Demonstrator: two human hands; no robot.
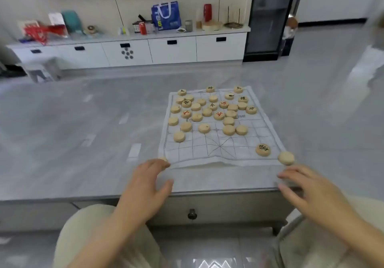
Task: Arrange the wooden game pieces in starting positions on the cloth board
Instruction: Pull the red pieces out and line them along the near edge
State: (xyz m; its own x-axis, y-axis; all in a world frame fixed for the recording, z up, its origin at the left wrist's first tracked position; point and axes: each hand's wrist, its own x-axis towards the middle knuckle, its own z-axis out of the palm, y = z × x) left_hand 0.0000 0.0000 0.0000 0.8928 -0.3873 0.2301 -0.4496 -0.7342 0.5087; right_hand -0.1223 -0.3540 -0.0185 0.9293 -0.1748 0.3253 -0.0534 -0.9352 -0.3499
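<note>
A white cloth board [218, 149] with a printed grid lies on the grey table. Several round wooden pieces [207, 111] are scattered over its far half, some showing red or black characters, many blank side up. One piece with a black character [263, 149] sits near the front right, and a blank piece [286, 158] lies at the front right corner. My left hand [145, 186] is at the cloth's front left corner, its fingertips touching a piece [164, 159] there. My right hand [307, 190] hovers relaxed just below the right corner, holding nothing.
The grey table [83, 132] stretches left of the cloth; its front edge with a drawer knob [192, 214] is just below my hands. A white cabinet [145, 51] with clutter stands behind, and a dark fridge [270, 18] at the back right.
</note>
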